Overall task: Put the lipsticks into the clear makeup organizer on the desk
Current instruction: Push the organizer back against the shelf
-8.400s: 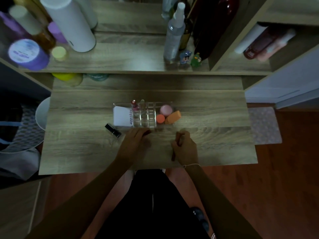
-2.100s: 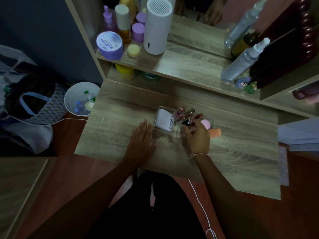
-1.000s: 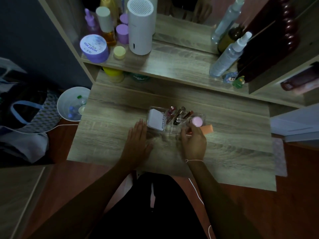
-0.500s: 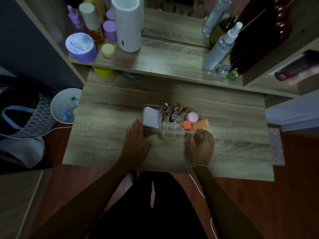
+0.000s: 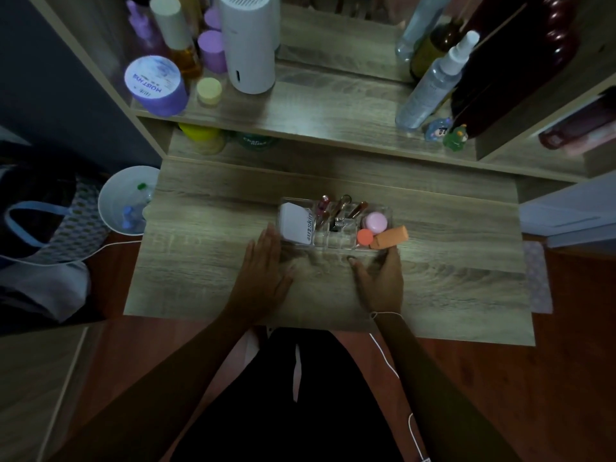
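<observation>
The clear makeup organizer (image 5: pixel 336 244) sits mid-desk. Several lipsticks (image 5: pixel 340 208) stand tilted in its small middle cells. A white box (image 5: pixel 295 223) fills its left compartment; a pink sponge (image 5: pixel 376 221), a small orange round sponge (image 5: pixel 365 237) and an orange wedge sponge (image 5: pixel 390 237) fill the right one. My left hand (image 5: pixel 263 278) lies flat on the desk, fingertips by the organizer's left front corner. My right hand (image 5: pixel 380 280) rests open on the desk just in front of the organizer's right end. Neither hand holds anything.
The wooden desk (image 5: pixel 200 261) ends just behind my wrists. A shelf above holds a white cylinder (image 5: pixel 248 45), a purple jar (image 5: pixel 155 85), a spray bottle (image 5: pixel 433 85) and small figurines (image 5: pixel 446 133). A white bin (image 5: pixel 125 198) and a bag (image 5: pixel 43 225) stand left of the desk.
My right hand has drawn back from the lipstick cells to the desk in front of the organizer and spread its fingers. The left hand has stayed flat.
</observation>
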